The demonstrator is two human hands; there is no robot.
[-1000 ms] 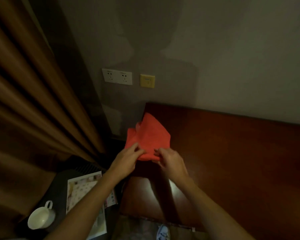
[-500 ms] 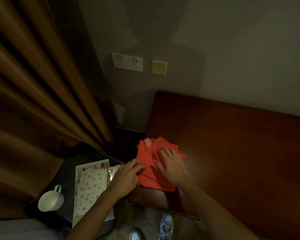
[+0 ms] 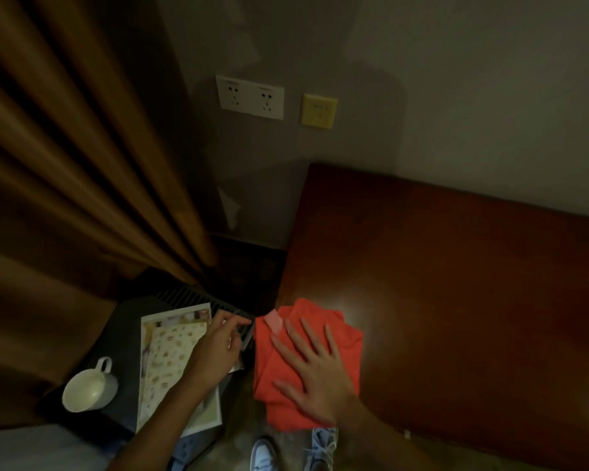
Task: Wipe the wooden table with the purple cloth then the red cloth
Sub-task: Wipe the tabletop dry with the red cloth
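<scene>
The red cloth (image 3: pixel 344 334) lies bunched at the near left corner of the dark wooden table (image 3: pixel 456 283), with a pale tag showing on its top edge and its near part hanging over the table's front edge. My right hand (image 3: pixel 315 372) lies flat on the cloth, fingers spread, palm down. My left hand (image 3: pixel 220 345) hovers left of the table, over the papers, fingers loosely curled and holding nothing. No purple cloth is in view.
A black low unit (image 3: pixel 126 334) left of the table carries printed papers (image 3: pixel 170 355) and a white cup (image 3: pixel 89 389). Brown curtains (image 3: pixel 65 164) hang at the left. Wall sockets (image 3: pixel 250 96) and a yellow plate (image 3: pixel 318 110) sit above. Shoes (image 3: pixel 262 453) show below.
The cloth came down from being held up in both hands onto the table corner. My left hand let go and moved left; my right hand flattened onto the cloth.
</scene>
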